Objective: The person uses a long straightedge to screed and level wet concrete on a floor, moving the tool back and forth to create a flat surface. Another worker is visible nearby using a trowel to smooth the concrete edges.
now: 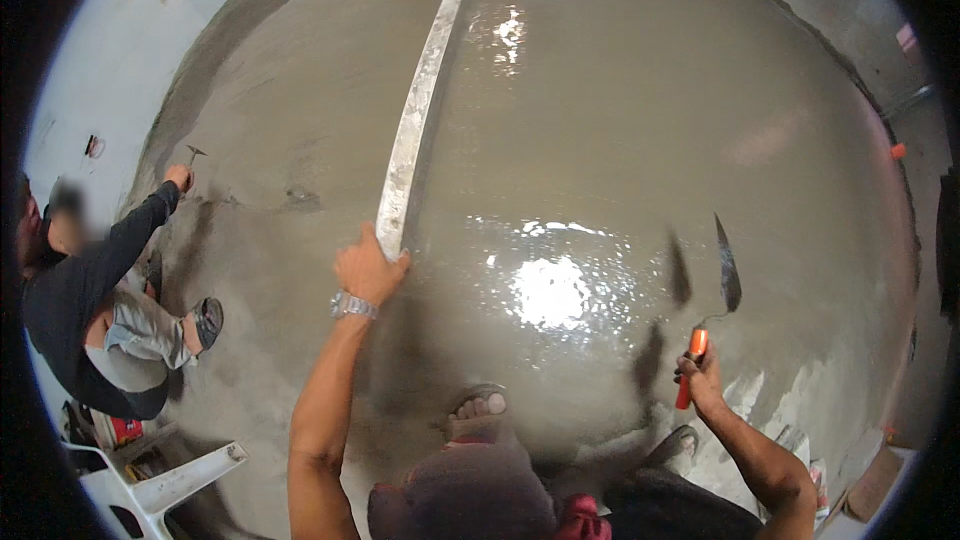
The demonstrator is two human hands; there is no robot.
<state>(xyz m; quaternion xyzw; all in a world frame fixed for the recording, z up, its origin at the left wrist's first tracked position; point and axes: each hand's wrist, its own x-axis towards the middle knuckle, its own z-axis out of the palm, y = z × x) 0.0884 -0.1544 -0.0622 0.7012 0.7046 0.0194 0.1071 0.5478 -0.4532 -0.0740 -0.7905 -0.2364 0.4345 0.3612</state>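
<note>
My left hand point(370, 268), with a metal watch at the wrist, grips the near end of a long pale screed bar point(418, 105). The bar runs away from me across wet grey mortar point(600, 130) to the top of the view. On the right, my right hand point(702, 380) is closed round the orange-red handle of a pointing trowel point(729, 270). Its pointed blade is raised and aims away from me; a dark shadow lies on the mortar to its left. My fingers partly hide the handle.
At left a co-worker point(100, 310) in dark clothes crouches, holding a small trowel point(194, 152) over the mortar. A white plastic chair point(185, 478) stands at lower left. My sandalled foot point(478, 408) is on the mortar. A pale wall point(125, 70) borders the left side.
</note>
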